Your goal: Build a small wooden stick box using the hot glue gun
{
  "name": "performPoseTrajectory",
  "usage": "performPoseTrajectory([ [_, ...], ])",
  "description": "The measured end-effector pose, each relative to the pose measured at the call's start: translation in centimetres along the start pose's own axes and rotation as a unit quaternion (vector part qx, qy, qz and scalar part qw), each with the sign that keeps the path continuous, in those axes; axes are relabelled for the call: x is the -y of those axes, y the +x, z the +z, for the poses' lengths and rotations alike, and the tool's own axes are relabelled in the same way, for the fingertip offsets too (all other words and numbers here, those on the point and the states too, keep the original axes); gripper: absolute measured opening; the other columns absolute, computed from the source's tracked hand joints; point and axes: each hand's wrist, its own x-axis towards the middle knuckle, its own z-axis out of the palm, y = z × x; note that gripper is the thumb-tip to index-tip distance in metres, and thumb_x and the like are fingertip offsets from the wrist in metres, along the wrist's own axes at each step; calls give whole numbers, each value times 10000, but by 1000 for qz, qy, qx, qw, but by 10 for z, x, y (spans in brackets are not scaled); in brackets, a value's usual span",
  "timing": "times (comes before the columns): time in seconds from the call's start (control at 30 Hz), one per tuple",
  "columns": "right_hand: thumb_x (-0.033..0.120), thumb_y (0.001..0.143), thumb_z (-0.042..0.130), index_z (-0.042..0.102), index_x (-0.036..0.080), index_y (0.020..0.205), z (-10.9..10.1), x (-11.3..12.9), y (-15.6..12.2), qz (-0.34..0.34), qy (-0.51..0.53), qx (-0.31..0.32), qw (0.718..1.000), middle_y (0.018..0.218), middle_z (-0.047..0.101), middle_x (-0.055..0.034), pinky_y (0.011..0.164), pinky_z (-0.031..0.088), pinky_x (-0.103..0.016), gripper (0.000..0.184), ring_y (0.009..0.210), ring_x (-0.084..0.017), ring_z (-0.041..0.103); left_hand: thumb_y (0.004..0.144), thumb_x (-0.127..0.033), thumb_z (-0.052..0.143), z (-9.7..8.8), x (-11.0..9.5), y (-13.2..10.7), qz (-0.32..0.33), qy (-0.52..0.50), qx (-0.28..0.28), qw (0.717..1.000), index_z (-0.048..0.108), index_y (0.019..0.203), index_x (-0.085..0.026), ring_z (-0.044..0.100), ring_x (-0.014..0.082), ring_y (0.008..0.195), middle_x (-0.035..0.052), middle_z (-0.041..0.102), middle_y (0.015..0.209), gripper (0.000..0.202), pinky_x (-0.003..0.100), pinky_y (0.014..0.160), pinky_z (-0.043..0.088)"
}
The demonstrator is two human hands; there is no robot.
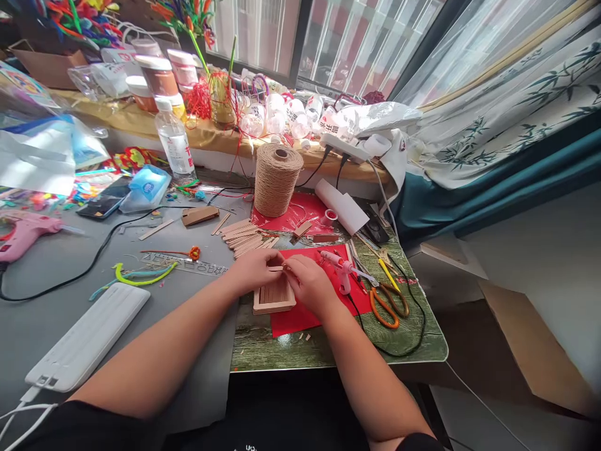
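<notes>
Indoors, beside a pile of wooden sticks (244, 238), a person's left hand (253, 272) pinches a slim strip (276, 269) between its fingertips above a small wooden tray (275, 308); the right hand (308, 283), fingers together, clamps what appears to be the strip's other end, near a pink glue gun (344, 270) and orange-handled scissors (373, 304).
</notes>
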Motion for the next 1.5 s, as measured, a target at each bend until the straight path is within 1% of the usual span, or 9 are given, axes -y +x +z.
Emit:
performPoseTrajectory([
  [0.1,193,1071,514,693,204,1140,8,0,1,-9,26,-17,999,1058,740,-116,912,580,-444,193,995,-268,691,818,-360,643,-3,3,1,-39,23,8,999,802,953,-246,716,211,847,-1,801,900,237,286,715,493],
  [0.23,229,1045,579,674,219,1280,14,0,-3,38,117,-71,990,1158,744,-121,892,627,-418,253,1040,-251,718,839,-376,624,-5,4,1,-26,53,6,998,825,955,-254,705,213,859,7,807,905,262,289,733,475],
  [0.5,297,1024,526,690,225,1063,32,-24,-26,184,293,-237,908,931,720,-53,768,615,-352,183,788,-179,704,817,-409,673,-4,-4,-1,-38,77,0,996,787,857,-230,668,209,807,4,766,836,216,296,698,447],
  [0.6,319,1011,540,690,219,1121,37,-30,-24,213,321,-225,895,943,726,-56,775,606,-345,211,821,-182,700,821,-411,675,-3,-5,1,-44,82,9,996,780,851,-223,658,208,792,3,756,827,218,294,685,444],
  [0.73,283,984,599,742,211,1067,32,-27,-21,152,292,-165,930,992,727,-74,846,593,-365,181,931,-204,685,825,-395,667,-3,-8,3,-46,91,9,995,776,852,-219,654,206,802,0,753,829,209,290,697,447],
  [0.83,268,974,638,762,209,1071,28,-25,-21,117,295,-121,941,1000,690,-70,781,583,-325,168,874,-181,665,834,-377,645,-2,-13,2,-44,99,6,994,769,832,-217,644,201,787,0,747,807,202,289,689,441],
  [1.13,310,927,737,773,214,1088,29,-25,-21,129,357,-104,919,1043,609,-41,673,540,-265,191,755,-119,600,817,-352,651,0,-15,3,-58,96,4,994,762,820,-214,623,184,748,-8,739,785,178,283,673,438],
  [1.33,357,926,758,773,208,957,28,-26,-18,148,375,-114,908,955,605,-31,740,541,-299,153,795,-146,601,863,-410,644,1,-15,4,-45,86,23,995,779,828,-216,624,184,756,-4,744,779,239,288,683,441],
  [1.5,426,904,781,739,229,1099,27,-26,-19,151,387,-105,904,1078,675,-66,859,570,-352,281,986,-210,660,846,-385,704,1,-8,5,-31,33,29,999,818,925,-235,684,202,840,4,795,890,204,290,755,500],
])
